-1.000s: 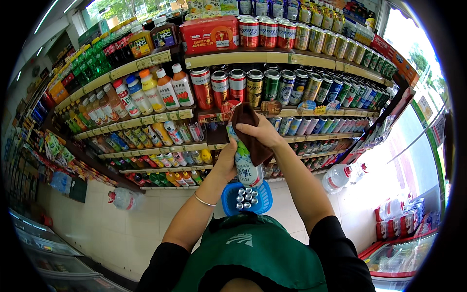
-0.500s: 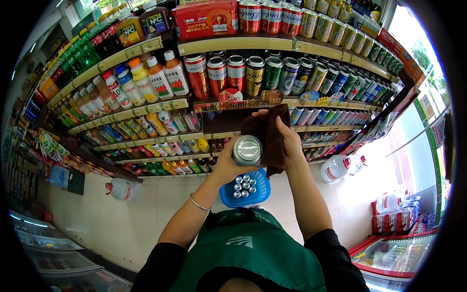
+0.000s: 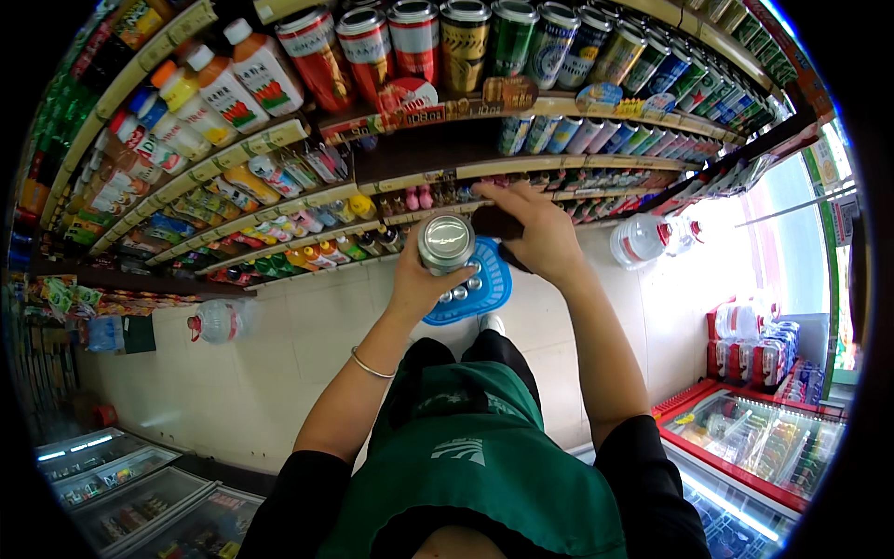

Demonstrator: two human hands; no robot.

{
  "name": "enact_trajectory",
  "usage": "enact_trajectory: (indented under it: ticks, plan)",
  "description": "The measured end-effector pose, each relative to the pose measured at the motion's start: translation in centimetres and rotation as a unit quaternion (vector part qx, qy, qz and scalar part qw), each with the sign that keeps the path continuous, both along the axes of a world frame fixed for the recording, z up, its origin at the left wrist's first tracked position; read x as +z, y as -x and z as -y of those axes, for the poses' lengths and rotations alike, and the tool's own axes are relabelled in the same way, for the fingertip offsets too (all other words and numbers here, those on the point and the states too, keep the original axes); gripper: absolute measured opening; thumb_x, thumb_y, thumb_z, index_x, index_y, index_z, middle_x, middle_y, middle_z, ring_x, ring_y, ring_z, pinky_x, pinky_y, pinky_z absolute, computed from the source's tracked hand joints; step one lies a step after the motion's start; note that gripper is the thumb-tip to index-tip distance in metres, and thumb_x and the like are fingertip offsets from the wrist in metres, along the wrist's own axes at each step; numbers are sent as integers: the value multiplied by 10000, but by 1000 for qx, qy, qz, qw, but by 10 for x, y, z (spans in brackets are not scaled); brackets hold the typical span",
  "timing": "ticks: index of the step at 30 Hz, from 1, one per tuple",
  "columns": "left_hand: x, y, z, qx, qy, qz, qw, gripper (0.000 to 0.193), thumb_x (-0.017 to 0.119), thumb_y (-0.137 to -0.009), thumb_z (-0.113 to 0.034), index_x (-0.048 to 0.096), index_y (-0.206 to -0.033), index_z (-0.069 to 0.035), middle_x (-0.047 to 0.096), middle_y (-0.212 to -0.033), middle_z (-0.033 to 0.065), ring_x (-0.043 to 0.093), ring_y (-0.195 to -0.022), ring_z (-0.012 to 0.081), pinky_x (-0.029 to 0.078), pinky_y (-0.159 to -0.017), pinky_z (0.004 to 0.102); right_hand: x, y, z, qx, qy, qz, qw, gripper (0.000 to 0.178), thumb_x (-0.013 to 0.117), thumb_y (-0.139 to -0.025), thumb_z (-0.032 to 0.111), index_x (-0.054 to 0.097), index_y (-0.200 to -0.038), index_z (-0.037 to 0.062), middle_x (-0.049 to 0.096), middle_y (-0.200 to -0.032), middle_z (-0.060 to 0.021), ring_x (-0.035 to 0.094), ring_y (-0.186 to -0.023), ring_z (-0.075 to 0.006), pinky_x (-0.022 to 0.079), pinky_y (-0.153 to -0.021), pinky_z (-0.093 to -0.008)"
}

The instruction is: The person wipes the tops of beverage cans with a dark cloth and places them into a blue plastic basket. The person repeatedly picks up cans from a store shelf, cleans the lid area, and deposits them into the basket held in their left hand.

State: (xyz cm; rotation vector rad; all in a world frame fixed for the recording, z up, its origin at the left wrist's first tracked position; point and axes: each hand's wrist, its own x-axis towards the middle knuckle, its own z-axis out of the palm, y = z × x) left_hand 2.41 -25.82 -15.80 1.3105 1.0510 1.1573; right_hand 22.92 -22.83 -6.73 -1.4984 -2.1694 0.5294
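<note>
Upright in my left hand [image 3: 413, 284] is a drink can [image 3: 447, 238], its silver lid facing up and the fingers wrapped round its side. Just right of it, my right hand [image 3: 542, 235] grips a dark brown cloth [image 3: 496, 224], bunched and partly hidden under the fingers. I cannot tell whether the cloth touches the can. Below both hands a blue plastic basket [image 3: 500, 284] stands on the floor with several silver-topped cans [image 3: 459, 293] in it, partly covered by my left hand.
Ahead, a curved shelf rack holds tall cans [image 3: 464, 47] and juice bottles [image 3: 251, 70]; one shelf section [image 3: 400, 160] is bare. Large water jugs stand on the floor at left [image 3: 222, 321] and right [image 3: 638, 242]. Freezers [image 3: 745, 438] flank me behind.
The view has tipped downward, so the shelves sit higher in it. The brown cloth, spread upright beside the can before, is now lower and bunched in my right hand. The can stays in my left.
</note>
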Motion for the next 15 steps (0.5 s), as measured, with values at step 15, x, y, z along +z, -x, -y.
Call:
enact_trajectory:
  ticks: [15]
  plan:
    - [-260,-38,28,110,69,-139,982,741,824,-617,-28,499,-1281,-60,536,-1252,148,501,-1198,356,405,-1031,416,-248,16,3,52,200,128,970,809,775,-652,522,539,-1322,136,682,-977,-101,700,-793,-297,564,-677,-413]
